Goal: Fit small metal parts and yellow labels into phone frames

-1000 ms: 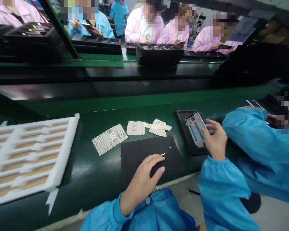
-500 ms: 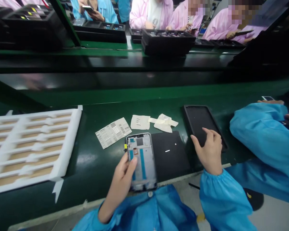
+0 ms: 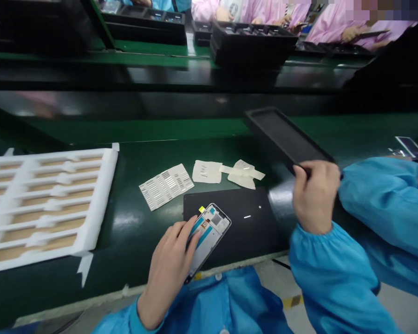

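Note:
My left hand grips the lower left side of a phone frame, a silver housing with blue strips and a yellow tab. It is tilted over the front part of a black mat, which has a small white strip on it. My right hand is closed on the near end of a shallow black tray, raised above the bench at a slant. Beyond the mat lie a sheet of silver strips, a cream backing paper and crumpled paper pieces.
A white foam rack with brown slots stands at the left. At the right, a co-worker's blue sleeve reaches close to my right arm. Stacked black trays and people in pink stand across the line, behind a dark ledge.
My right hand has taken hold of the black tray and lifted it up off the bench. My left hand has turned the phone frame clockwise and lowered it slightly. The head view has tipped down.

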Demonstrator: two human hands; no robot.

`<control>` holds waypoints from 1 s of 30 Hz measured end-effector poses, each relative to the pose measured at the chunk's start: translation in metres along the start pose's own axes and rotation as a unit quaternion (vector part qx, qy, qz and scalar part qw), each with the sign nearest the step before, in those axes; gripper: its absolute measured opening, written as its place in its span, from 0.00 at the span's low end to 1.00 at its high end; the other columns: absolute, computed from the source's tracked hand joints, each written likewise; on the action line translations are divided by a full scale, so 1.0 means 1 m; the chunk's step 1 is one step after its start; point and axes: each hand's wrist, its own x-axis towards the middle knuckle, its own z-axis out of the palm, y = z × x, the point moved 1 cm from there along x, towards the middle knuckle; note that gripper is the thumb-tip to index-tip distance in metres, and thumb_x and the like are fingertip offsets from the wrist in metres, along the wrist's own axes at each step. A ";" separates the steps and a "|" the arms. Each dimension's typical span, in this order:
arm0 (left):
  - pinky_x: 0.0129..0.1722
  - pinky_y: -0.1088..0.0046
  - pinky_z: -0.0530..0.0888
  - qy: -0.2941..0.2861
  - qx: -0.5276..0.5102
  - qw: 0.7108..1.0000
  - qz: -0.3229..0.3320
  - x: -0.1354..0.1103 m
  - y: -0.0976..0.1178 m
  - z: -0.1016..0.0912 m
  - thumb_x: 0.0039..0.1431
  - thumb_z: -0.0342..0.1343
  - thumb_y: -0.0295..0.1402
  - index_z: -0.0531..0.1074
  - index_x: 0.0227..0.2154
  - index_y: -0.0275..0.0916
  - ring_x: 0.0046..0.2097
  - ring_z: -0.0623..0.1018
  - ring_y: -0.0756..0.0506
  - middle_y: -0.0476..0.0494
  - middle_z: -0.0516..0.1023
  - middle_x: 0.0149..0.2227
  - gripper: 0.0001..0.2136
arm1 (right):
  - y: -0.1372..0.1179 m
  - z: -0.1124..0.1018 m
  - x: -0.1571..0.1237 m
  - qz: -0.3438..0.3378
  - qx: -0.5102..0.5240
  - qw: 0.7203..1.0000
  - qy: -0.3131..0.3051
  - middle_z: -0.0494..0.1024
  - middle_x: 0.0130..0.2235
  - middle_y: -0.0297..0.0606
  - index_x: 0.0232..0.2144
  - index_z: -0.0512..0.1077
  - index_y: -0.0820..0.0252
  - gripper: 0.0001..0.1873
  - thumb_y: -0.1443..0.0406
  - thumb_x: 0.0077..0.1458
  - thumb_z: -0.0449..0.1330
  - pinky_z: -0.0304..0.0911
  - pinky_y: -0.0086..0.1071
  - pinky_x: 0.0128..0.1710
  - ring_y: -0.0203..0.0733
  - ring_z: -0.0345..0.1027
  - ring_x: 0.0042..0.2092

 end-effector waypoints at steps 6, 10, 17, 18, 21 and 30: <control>0.45 0.64 0.73 0.038 0.036 0.997 0.054 -0.006 0.000 0.004 0.70 0.46 0.38 0.68 0.56 0.40 0.45 0.73 0.41 0.39 0.73 0.47 0.17 | -0.090 0.094 0.073 -0.166 0.116 0.975 -0.092 0.70 0.53 0.52 0.48 0.68 0.63 0.12 0.67 0.66 0.49 0.55 0.51 0.57 0.55 0.62 0.56; 0.47 0.65 0.72 0.048 0.013 0.997 0.066 -0.010 -0.003 0.007 0.69 0.49 0.33 0.69 0.55 0.40 0.48 0.72 0.41 0.39 0.71 0.49 0.14 | -0.084 0.093 0.053 -0.226 0.202 0.929 -0.212 0.71 0.53 0.50 0.51 0.67 0.63 0.14 0.70 0.64 0.51 0.60 0.47 0.56 0.52 0.64 0.56; 0.48 0.64 0.71 0.069 -0.044 0.993 0.084 -0.009 -0.013 0.011 0.67 0.52 0.29 0.70 0.53 0.40 0.48 0.72 0.42 0.40 0.72 0.49 0.13 | -0.019 0.006 -0.036 -0.156 0.254 0.836 -0.460 0.73 0.42 0.40 0.41 0.70 0.56 0.06 0.64 0.66 0.53 0.65 0.37 0.44 0.44 0.68 0.44; 0.48 0.64 0.71 0.071 -0.049 0.993 0.086 -0.009 -0.014 0.012 0.67 0.52 0.29 0.70 0.53 0.40 0.48 0.72 0.42 0.41 0.72 0.49 0.13 | -0.016 0.002 -0.045 -0.145 0.241 0.833 -0.476 0.72 0.42 0.40 0.41 0.69 0.56 0.07 0.64 0.66 0.52 0.65 0.37 0.43 0.44 0.68 0.44; 0.48 0.65 0.71 0.070 -0.062 0.991 0.091 -0.008 -0.016 0.012 0.67 0.52 0.29 0.71 0.53 0.41 0.48 0.72 0.43 0.41 0.73 0.48 0.13 | -0.016 0.003 -0.063 -0.119 0.209 0.841 -0.485 0.71 0.40 0.40 0.38 0.68 0.56 0.09 0.65 0.67 0.48 0.62 0.39 0.42 0.44 0.66 0.42; 0.52 0.61 0.69 0.098 -0.079 0.987 0.094 -0.008 -0.004 -0.001 0.66 0.54 0.29 0.71 0.52 0.40 0.52 0.73 0.42 0.41 0.75 0.51 0.13 | -0.049 -0.007 -0.076 0.021 0.375 0.798 -0.472 0.68 0.35 0.34 0.35 0.65 0.55 0.10 0.60 0.68 0.49 0.58 0.33 0.39 0.38 0.62 0.37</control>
